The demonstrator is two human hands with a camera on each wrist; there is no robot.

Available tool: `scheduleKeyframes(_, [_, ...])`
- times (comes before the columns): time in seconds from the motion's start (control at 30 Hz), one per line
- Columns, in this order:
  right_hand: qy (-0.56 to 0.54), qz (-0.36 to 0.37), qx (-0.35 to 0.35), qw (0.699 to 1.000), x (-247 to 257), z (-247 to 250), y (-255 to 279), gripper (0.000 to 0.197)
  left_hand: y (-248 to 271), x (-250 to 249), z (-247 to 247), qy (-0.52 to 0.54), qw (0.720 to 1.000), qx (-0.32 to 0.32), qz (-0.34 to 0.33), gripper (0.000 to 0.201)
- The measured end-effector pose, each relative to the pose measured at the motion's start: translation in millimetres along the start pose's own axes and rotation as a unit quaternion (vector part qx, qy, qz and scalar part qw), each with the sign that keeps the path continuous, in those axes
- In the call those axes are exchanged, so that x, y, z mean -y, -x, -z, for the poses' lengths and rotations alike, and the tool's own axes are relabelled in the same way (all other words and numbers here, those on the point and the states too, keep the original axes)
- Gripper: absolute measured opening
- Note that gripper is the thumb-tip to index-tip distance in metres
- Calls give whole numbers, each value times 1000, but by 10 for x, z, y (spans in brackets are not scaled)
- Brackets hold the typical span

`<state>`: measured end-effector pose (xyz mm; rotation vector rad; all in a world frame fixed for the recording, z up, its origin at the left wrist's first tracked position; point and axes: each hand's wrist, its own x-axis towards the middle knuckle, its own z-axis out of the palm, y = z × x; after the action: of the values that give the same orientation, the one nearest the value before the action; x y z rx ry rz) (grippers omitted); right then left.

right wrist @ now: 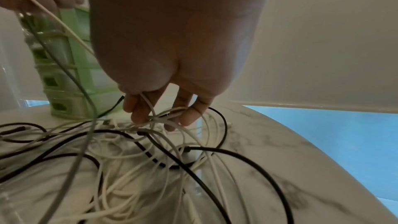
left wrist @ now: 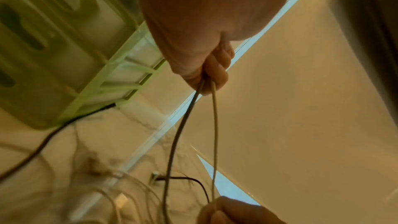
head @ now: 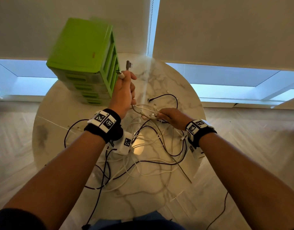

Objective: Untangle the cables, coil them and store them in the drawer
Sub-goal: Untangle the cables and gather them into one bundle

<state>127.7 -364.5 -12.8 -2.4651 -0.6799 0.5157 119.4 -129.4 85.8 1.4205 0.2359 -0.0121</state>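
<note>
A tangle of white and black cables (head: pixel 143 151) lies on the round marble table (head: pixel 184 90). My left hand (head: pixel 124 92) is raised beside the green drawer unit (head: pixel 81 55) and grips a grey cable (left wrist: pixel 178 135) and a white cable (left wrist: pixel 215 125); their plugs (head: pixel 128 64) stick up above the fist. Both cables run down to my right hand (head: pixel 166 114), which is low over the tangle. In the right wrist view its fingers (right wrist: pixel 137 113) pinch white strands (right wrist: pixel 165 118) at a knot.
The drawer unit stands at the table's back left, its drawers all pushed in. Behind the table are white roller blinds (head: pixel 226 30) over low windows. A black cable (head: pixel 221 211) hangs off the table's near right edge toward the floor.
</note>
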Motion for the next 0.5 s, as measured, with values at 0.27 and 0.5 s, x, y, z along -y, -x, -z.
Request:
scheduleKeyframes(0.27, [-9, 4, -138, 990, 435, 318, -122, 26, 11, 316, 135, -351, 930, 105, -12, 39])
scheduleKeyframes(0.5, [-44, 21, -130, 990, 514, 293, -144, 27, 89, 307, 119, -335, 932, 139, 7, 32])
